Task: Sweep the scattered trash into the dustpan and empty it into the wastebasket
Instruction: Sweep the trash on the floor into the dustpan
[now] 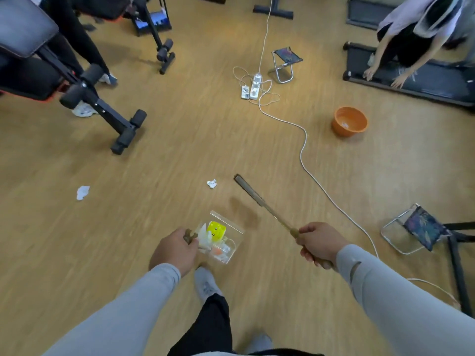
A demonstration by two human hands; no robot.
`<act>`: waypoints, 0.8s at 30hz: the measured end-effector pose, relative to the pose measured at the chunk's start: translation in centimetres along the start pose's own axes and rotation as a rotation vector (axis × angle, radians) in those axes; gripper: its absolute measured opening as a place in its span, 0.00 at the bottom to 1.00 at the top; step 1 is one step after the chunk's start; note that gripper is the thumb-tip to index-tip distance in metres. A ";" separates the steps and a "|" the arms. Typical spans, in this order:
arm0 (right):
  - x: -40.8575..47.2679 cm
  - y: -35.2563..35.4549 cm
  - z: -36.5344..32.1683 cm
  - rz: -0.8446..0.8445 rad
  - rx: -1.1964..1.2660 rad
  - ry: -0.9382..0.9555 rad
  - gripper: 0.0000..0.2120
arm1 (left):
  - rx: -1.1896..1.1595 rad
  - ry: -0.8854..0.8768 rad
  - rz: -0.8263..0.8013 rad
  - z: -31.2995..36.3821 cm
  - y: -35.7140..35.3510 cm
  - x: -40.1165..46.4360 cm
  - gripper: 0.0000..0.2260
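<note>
Down on the wooden floor [180, 150], the right hand [318, 244] has its grip wrapped firmly round the handle of a small broom [262, 204], whose dark brush head points away and to the left, just beside a crumpled scrap of white paper [211, 183]. A second, flatter scrap of paper [82, 192] lies well apart from it toward the left edge of the floor. The left hand [173, 249] closes its grip on a brown handle at the near side of a clear dustpan [222, 240], which holds a bright yellow piece, some white bits and something orange. A grey sock [205, 285] of the person's foot stands just behind the dustpan. Farther out, an orange basin [350, 121] sits toward the right side of the floor, with a white cable [304, 147] running between it and the broom up to two power strips [251, 89]. Two small folding stools [285, 63] stand on the right half, one far and one near. Black exercise benches [84, 88] fill the far left corner, and another person [411, 34] crouches over a treadmill at the far right.
</note>
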State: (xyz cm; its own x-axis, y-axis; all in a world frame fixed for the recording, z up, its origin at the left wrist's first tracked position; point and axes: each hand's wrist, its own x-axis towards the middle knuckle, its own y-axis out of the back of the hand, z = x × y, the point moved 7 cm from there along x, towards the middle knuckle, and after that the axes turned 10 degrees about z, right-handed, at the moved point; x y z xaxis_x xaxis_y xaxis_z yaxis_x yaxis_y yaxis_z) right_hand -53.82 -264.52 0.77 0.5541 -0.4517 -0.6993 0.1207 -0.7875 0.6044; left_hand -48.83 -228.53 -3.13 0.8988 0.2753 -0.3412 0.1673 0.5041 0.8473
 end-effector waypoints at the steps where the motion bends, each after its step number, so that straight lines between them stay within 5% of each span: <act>1: 0.6 -0.1 -1.4 0.008 -0.021 0.009 0.06 | -0.011 0.015 0.003 -0.2 0.2 1.4 0.08; 24: 15.6 -3.1 -21.6 -0.076 -0.256 0.109 0.06 | -0.061 0.254 0.012 2.3 -1.9 17.4 0.08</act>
State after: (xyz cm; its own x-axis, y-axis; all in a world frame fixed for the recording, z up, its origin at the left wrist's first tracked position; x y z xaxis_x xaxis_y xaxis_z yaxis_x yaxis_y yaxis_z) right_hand -27.79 -260.08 -3.72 0.6188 -0.3372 -0.7095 0.3617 -0.6794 0.6384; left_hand -32.55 -226.54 -9.75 0.7688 0.4740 -0.4293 0.1255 0.5463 0.8281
